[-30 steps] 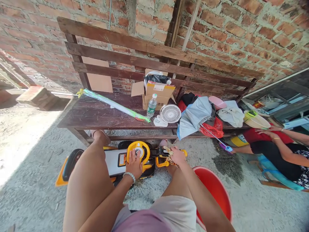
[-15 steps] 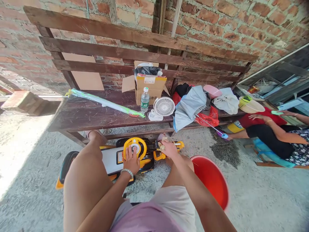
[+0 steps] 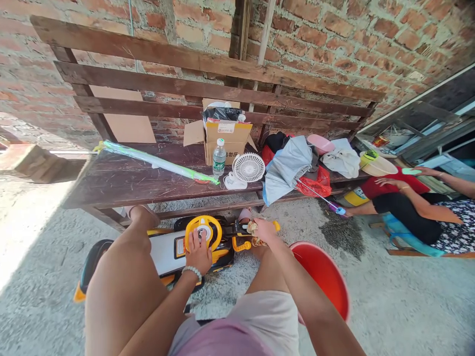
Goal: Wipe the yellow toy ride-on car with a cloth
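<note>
My left hand (image 3: 198, 253), with a beaded bracelet on its wrist, rests on the hub of a yellow steering wheel (image 3: 203, 233). That wheel belongs to a yellow and black ride-on toy vehicle (image 3: 166, 252) standing between my legs on the concrete floor. My right hand (image 3: 266, 231) grips a crumpled tan bundle (image 3: 253, 233), close beside a yellow handle-like part (image 3: 241, 244) of the toy. What the bundle is made of cannot be made out.
A dark wooden bench (image 3: 111, 193) ahead holds a cardboard box (image 3: 226, 143), water bottle (image 3: 218, 158), small white fan (image 3: 248, 167) and grey umbrella (image 3: 287, 168). A red basin (image 3: 322, 277) sits by my right leg. A seated person's hand (image 3: 388, 182) rests on their knee at right.
The whole scene has shifted slightly left in view as my head turned. Both hands remain at the toy, still on the wheel and the tan bundle.
</note>
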Motion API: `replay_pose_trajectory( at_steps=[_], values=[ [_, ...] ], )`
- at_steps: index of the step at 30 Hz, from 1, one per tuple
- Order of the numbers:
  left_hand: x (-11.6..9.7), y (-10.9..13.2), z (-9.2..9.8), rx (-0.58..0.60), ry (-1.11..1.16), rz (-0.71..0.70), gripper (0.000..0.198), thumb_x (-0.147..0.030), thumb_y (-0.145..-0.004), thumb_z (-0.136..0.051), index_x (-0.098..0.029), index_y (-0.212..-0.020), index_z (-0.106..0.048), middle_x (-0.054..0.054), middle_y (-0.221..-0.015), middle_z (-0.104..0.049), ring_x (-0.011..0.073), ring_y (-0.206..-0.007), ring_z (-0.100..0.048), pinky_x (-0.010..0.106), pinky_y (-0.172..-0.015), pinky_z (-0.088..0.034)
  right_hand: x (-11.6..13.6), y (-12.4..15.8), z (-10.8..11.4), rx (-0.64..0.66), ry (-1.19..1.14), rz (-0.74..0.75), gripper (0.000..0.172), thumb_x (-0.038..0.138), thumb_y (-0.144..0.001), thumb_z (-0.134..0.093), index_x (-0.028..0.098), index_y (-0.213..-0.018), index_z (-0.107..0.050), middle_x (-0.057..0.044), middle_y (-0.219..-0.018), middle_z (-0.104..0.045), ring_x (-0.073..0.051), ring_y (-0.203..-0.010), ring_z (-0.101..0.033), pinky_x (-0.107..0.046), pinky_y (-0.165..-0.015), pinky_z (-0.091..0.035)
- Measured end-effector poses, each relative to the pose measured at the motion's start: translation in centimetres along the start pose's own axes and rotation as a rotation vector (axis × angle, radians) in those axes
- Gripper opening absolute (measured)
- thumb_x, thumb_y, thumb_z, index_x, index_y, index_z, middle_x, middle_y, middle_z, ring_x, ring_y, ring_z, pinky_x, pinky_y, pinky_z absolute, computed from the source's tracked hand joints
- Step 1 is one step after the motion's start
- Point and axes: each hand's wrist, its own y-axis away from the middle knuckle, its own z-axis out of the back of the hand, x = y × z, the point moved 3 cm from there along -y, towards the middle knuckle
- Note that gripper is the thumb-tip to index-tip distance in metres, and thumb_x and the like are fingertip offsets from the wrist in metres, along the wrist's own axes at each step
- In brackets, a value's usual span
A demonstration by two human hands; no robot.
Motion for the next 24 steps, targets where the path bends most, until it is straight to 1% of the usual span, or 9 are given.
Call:
replay_pose_trajectory(
  at_steps=[3, 5, 8, 10, 13, 16, 19, 22, 24],
  values=[
    [-0.1, 0.1, 0.6, 0.04, -0.028, 0.007, 0.069, -0.03, -0.109, -0.039, -0.014, -0.175, -0.034, 0.021, -0.188, -0.009, 0.0412, -0.175, -0.006, 0.073, -0.125, -0.042, 2.9, -1.3, 0.4, 0.057, -0.1, 0.097, 0.041, 0.025, -0.096, -0.069, 0.026, -0.138, -0.072, -0.011, -0.13, -0.08, -0.027, -0.113, -0.076, -0.029, -0.083, -0.053],
    [-0.1, 0.1, 0.7, 0.051, -0.04, 0.003, 0.068, -0.031, -0.109, -0.039, -0.014, -0.175, -0.034, 0.02, -0.188, -0.009, 0.0407, -0.175, -0.006, 0.072, -0.125, -0.043, 3.1, -2.1, 0.8, 0.075, -0.127, 0.111, 0.044, 0.023, -0.094, -0.072, 0.028, -0.138, -0.074, -0.009, -0.131, -0.081, -0.026, -0.112, -0.077, -0.027, -0.08, -0.053],
    [0.2, 0.0, 0.6, 0.041, -0.033, -0.012, 0.068, -0.031, -0.11, -0.04, -0.016, -0.175, -0.035, 0.019, -0.188, -0.011, 0.0399, -0.175, -0.006, 0.071, -0.125, -0.044, 0.9, -2.3, 1.3, 0.058, -0.134, 0.078, 0.044, 0.021, -0.09, -0.076, 0.028, -0.133, -0.078, -0.01, -0.132, -0.08, -0.03, -0.118, -0.076, -0.029, -0.086, -0.055],
    [0.3, -0.1, 0.3, 0.026, -0.023, -0.015, 0.068, -0.031, -0.109, -0.041, -0.015, -0.175, -0.035, 0.019, -0.188, -0.011, 0.04, -0.175, -0.006, 0.071, -0.125, -0.044, -1.6, -1.9, 1.4, 0.043, -0.128, 0.035, 0.043, 0.021, -0.088, -0.078, 0.026, -0.131, -0.079, -0.012, -0.133, -0.08, -0.033, -0.12, -0.076, -0.033, -0.09, -0.057],
    [0.4, -0.2, -0.1, 0.009, -0.011, -0.015, 0.069, -0.032, -0.108, -0.043, -0.015, -0.175, -0.036, 0.019, -0.188, -0.012, 0.0401, -0.175, -0.006, 0.071, -0.125, -0.043, -5.3, -1.0, 1.4, 0.013, -0.119, -0.051, 0.047, 0.02, -0.09, -0.076, 0.024, -0.137, -0.077, -0.016, -0.135, -0.079, -0.033, -0.119, -0.077, -0.037, -0.093, -0.059],
    [0.4, -0.2, -0.2, 0.006, -0.001, -0.013, 0.07, -0.035, -0.108, -0.046, -0.016, -0.175, -0.037, 0.02, -0.187, -0.014, 0.0401, -0.175, -0.006, 0.071, -0.126, -0.042, -6.6, -0.6, 1.4, -0.003, -0.088, -0.1, 0.048, 0.019, -0.093, -0.071, 0.023, -0.141, -0.074, -0.018, -0.138, -0.078, -0.033, -0.121, -0.077, -0.039, -0.097, -0.059],
    [0.3, -0.1, 0.1, 0.012, 0.0, -0.006, 0.071, -0.036, -0.108, -0.044, -0.015, -0.175, -0.036, 0.021, -0.187, -0.015, 0.041, -0.174, -0.006, 0.074, -0.125, -0.041, -4.6, -0.6, 1.1, 0.029, -0.014, -0.022, 0.042, 0.017, -0.092, -0.071, 0.021, -0.133, -0.078, -0.016, -0.132, -0.08, -0.034, -0.12, -0.077, -0.041, -0.098, -0.058],
    [0.2, -0.1, 0.3, 0.022, -0.003, 0.003, 0.071, -0.033, -0.108, -0.04, -0.013, -0.175, -0.034, 0.021, -0.187, -0.012, 0.0411, -0.174, -0.005, 0.074, -0.125, -0.041, -0.9, -0.8, 0.5, 0.036, 0.006, 0.063, 0.033, 0.015, -0.091, -0.072, 0.022, -0.121, -0.081, -0.013, -0.124, -0.082, -0.033, -0.119, -0.076, -0.039, -0.1, -0.055],
    [0.2, -0.1, 0.3, 0.028, -0.006, 0.008, 0.07, -0.031, -0.108, -0.038, -0.013, -0.176, -0.032, 0.02, -0.188, -0.011, 0.0402, -0.175, -0.004, 0.073, -0.126, -0.04, 1.3, -0.9, 0.2, 0.029, 0.003, 0.099, 0.03, 0.015, -0.093, -0.07, 0.022, -0.12, -0.081, -0.014, -0.121, -0.082, -0.032, -0.119, -0.076, -0.038, -0.101, -0.054]
  ],
)
